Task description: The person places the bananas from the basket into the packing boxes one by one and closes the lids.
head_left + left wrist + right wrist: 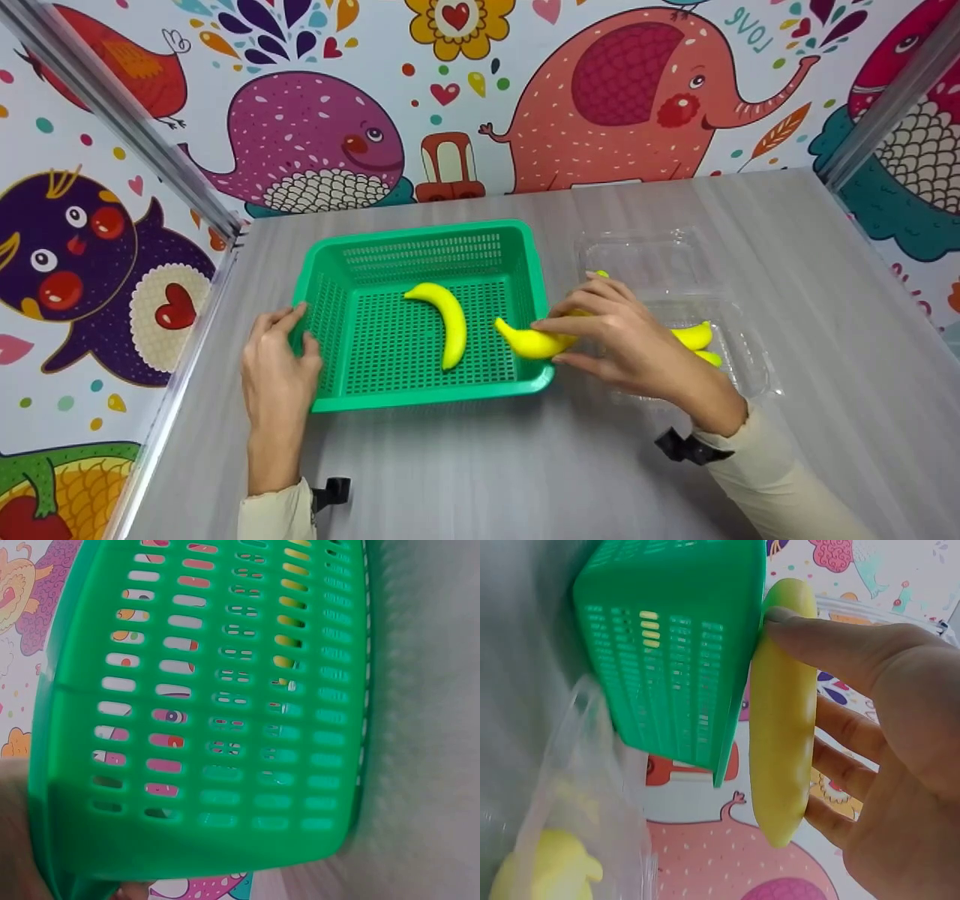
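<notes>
A green plastic basket [427, 391] with slotted walls stands on the table. Inside it lies one yellow banana [451, 322], curved and flat on the bottom. At the basket's left rim, my left hand [277, 367] grips the edge between thumb and fingers; the left wrist view shows mostly the basket wall [195, 851]. My right hand [622, 337] pinches a second banana [784, 727] between thumb and fingers. That banana is over the basket's right rim, its stem end pointing inward. Whether it touches the rim cannot be told.
Right of the basket sits a clear plastic clamshell box [754, 360] with its lid [637, 259] folded back. More yellow bananas [694, 335] lie in it, partly hidden by the right hand. A patterned wall [465, 82] closes the back of the grey table [480, 472].
</notes>
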Action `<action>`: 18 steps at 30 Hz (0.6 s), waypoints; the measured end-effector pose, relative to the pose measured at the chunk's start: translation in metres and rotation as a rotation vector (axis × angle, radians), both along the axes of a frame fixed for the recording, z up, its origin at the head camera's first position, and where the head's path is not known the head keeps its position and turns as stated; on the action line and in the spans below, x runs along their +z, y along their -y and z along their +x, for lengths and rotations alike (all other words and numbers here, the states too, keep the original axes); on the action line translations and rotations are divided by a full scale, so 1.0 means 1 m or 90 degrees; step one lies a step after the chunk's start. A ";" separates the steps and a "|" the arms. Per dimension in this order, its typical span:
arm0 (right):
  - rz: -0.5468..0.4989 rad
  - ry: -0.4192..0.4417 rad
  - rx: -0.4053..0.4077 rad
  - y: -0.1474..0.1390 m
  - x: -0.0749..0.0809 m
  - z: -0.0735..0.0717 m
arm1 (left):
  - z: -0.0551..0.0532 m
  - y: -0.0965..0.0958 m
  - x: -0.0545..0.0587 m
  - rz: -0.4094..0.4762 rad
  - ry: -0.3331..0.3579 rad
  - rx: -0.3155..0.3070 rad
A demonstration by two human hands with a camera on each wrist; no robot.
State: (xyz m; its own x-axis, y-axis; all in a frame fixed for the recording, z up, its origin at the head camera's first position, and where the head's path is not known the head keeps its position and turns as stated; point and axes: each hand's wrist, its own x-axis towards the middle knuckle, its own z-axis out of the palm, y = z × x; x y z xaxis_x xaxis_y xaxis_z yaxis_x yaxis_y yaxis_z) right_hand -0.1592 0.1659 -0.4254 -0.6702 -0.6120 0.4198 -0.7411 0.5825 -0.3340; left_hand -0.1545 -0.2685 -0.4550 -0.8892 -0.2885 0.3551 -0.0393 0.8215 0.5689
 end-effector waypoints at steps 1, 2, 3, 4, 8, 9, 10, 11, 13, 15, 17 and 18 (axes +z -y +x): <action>-0.003 0.003 -0.004 -0.003 -0.001 0.000 | 0.000 0.000 0.000 -0.001 -0.001 0.000; -0.007 0.009 -0.008 -0.006 -0.001 0.001 | 0.000 0.000 0.000 -0.001 0.000 0.000; -0.010 0.015 -0.013 -0.010 -0.002 0.002 | 0.000 0.000 0.000 -0.001 -0.001 0.000; -0.013 0.021 -0.018 -0.013 -0.003 0.002 | 0.000 0.000 0.000 -0.002 -0.002 0.000; -0.018 0.043 -0.036 -0.023 -0.005 0.005 | 0.000 0.001 -0.001 -0.006 -0.005 0.003; -0.018 0.045 -0.041 -0.025 -0.006 0.005 | -0.001 0.001 -0.001 -0.007 -0.005 0.003; -0.017 0.045 -0.046 -0.027 -0.007 0.006 | -0.001 0.001 -0.001 -0.008 -0.005 0.004; -0.018 0.043 -0.049 -0.029 -0.008 0.006 | -0.001 0.001 -0.002 -0.009 -0.005 0.005; -0.017 0.037 -0.054 -0.033 -0.009 0.007 | 0.000 0.001 -0.001 -0.008 -0.004 0.007; -0.014 0.032 -0.059 -0.037 -0.011 0.007 | 0.000 0.001 -0.002 -0.007 -0.003 0.007; -0.010 0.031 -0.065 -0.041 -0.013 0.007 | 0.000 0.000 -0.001 -0.006 -0.002 0.006; -0.008 0.033 -0.069 -0.044 -0.014 0.008 | 0.000 0.000 -0.001 -0.006 -0.003 0.006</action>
State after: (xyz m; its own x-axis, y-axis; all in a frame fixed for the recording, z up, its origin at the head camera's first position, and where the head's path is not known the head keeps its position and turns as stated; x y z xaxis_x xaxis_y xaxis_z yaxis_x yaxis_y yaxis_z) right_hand -0.1516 0.2098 -0.4390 -0.7529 -0.5299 0.3902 -0.6558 0.6539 -0.3774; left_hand -0.1541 -0.2690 -0.4564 -0.8851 -0.2931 0.3615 -0.0441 0.8260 0.5619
